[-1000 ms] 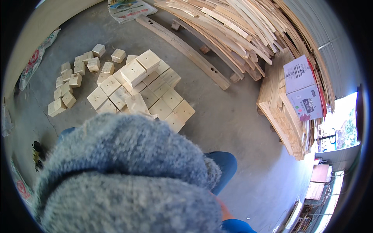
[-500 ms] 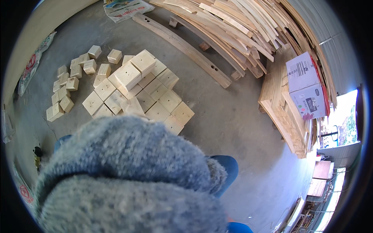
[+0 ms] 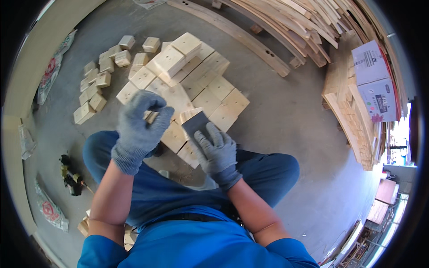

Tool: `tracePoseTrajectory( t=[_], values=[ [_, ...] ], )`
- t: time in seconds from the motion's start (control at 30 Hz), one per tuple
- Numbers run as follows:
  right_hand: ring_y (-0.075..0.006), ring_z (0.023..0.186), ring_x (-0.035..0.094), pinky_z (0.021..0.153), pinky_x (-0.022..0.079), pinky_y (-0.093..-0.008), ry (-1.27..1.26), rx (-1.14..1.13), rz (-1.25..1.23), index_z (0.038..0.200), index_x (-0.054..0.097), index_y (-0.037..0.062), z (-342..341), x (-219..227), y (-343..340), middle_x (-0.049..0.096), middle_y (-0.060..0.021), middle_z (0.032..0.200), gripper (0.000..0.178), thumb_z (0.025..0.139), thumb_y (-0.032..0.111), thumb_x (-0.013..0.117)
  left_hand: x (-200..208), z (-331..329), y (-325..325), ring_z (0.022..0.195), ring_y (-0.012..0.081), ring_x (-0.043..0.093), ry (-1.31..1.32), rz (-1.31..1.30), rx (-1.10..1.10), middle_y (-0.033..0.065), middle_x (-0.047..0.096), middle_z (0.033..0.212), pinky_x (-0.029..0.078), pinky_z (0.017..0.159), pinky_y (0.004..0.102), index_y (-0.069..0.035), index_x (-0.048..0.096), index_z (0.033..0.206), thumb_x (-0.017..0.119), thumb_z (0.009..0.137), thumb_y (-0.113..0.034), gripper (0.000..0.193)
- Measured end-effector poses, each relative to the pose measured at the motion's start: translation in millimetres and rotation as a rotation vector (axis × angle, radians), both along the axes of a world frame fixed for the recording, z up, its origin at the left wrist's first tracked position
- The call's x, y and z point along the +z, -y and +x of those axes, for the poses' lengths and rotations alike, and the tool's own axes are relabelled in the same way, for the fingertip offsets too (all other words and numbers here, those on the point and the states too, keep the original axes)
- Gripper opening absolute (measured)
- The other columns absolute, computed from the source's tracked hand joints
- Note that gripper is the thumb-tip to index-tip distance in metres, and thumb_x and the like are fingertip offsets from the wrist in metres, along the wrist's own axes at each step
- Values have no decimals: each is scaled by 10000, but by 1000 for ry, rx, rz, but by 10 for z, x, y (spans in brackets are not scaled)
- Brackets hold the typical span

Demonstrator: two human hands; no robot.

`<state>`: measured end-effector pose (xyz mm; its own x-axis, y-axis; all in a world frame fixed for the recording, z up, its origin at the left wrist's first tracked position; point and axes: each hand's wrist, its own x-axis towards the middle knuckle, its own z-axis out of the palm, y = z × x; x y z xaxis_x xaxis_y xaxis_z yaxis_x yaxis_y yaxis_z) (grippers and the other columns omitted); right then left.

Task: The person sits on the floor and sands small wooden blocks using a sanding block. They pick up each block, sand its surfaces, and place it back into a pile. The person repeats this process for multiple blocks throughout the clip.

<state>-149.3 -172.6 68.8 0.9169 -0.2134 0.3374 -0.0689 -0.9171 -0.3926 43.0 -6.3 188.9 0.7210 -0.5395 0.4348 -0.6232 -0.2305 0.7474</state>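
Note:
My left hand (image 3: 142, 121), in a grey knit glove, is raised over the near left of a cluster of pale wooden blocks (image 3: 221, 87). Its fingers curl toward the thumb, with a gap between them and nothing visible inside. To its right, my right hand (image 3: 219, 154), gloved alike, grips a flat, dark grey rectangular pad (image 3: 195, 125). The fingers lie across the pad's near right side. A pale wooden edge shows at its far end; whether it belongs to the pad or to a block behind it, I cannot tell. Two larger blocks (image 3: 172, 58) rest on top of the cluster.
Small wooden blocks (image 3: 103, 79) lie scattered at the left. A black and brass-coloured tool (image 3: 71, 176) is on the floor by my left knee. Long planks (image 3: 286, 27) are stacked far right, near a wooden stack (image 3: 353, 111) carrying a white carton (image 3: 375, 80).
The grey glove that filled the lower view close to the camera has gone down; both hands now show over the blocks. The view has shifted, so the blocks appear higher and farther right.

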Motion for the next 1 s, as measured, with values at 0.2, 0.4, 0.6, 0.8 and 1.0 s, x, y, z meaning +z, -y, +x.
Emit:
tracePoseTrajectory(
  t=[0.2,0.4,0.6,0.8,1.0],
  values=[
    [-414,1191,622,962,507,-554,8,-31,-60,1331,759,224,22,44,-53,602,-146,1476,454,896,340,815,-1036,-411,-302,1425,425,535,-312,603,-31,239,483,1576,461,1195,458,-75,388,1611,961,703,-260,1089],
    [-435,1256,592,1035,478,-570,-83,-31,-59,1385,736,214,-41,21,-39,555,-163,1550,521,888,334,831,-1408,-336,-30,1544,423,398,-375,608,-79,267,368,1674,368,1280,431,-31,227,1684,1004,667,-339,1317],
    [-438,1299,564,1077,457,-575,-147,-25,-73,1417,713,226,-19,73,-104,531,-161,1582,555,887,343,831,-1675,-308,128,1518,390,456,-468,419,-91,248,429,1645,406,1259,415,-64,233,1693,1009,650,-347,1330],
    [-435,1307,564,1091,452,-572,-137,-30,-92,1431,696,229,-26,55,-109,529,-162,1584,577,877,321,828,-1674,-281,149,1452,385,528,-516,430,-139,231,527,1540,474,1195,421,-76,358,1620,1014,653,-427,1220],
    [-459,1271,588,1058,475,-585,-160,-19,-87,1473,650,254,409,117,-8,532,-137,1582,617,874,281,799,-1844,-293,126,1436,387,529,-411,397,-96,223,523,1526,455,1201,435,-76,384,1589,996,664,-385,1151]
  ],
)
